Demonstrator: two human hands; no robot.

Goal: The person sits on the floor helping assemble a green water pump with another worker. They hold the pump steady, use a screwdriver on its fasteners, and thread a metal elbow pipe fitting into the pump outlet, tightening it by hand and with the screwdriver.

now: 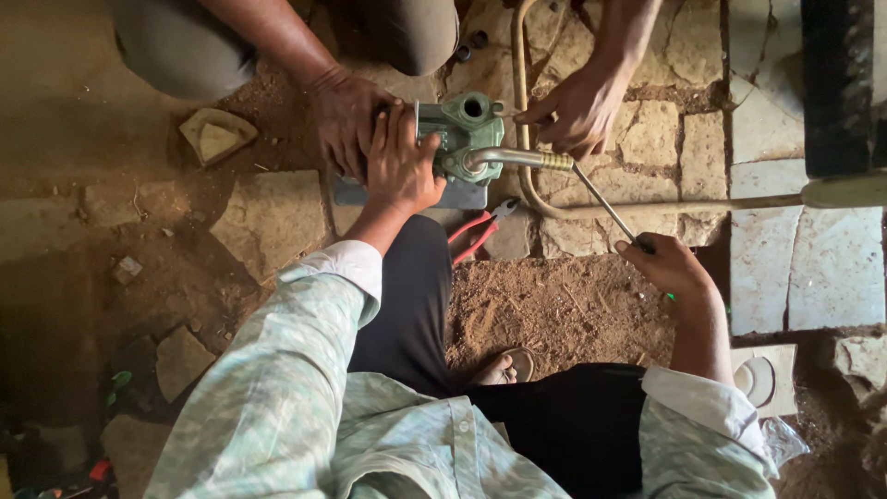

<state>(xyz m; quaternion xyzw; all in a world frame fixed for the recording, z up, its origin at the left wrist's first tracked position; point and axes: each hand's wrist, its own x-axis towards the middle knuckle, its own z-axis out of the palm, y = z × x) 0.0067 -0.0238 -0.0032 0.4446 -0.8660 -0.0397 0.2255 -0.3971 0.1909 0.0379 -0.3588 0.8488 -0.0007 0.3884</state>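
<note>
A green metal water pump (467, 139) sits on a grey base plate on broken stone paving. My left hand (399, 162) grips the pump's left side. My right hand (670, 268) holds the handle of a long screwdriver (605, 205) whose thin shaft runs up-left to the threaded end of a metal pipe (517, 159) fitted in the pump's outlet. Another person crouches opposite: one of their hands (346, 115) holds the pump beside mine, the other (573, 111) touches the pipe near its thread.
Red-handled pliers (476, 236) lie on the ground just below the pump. A bent tan pipe (665, 205) runs right across the paving. Loose stones (217, 137) and bare soil (554, 310) surround the spot. A dark post (836, 83) stands at upper right.
</note>
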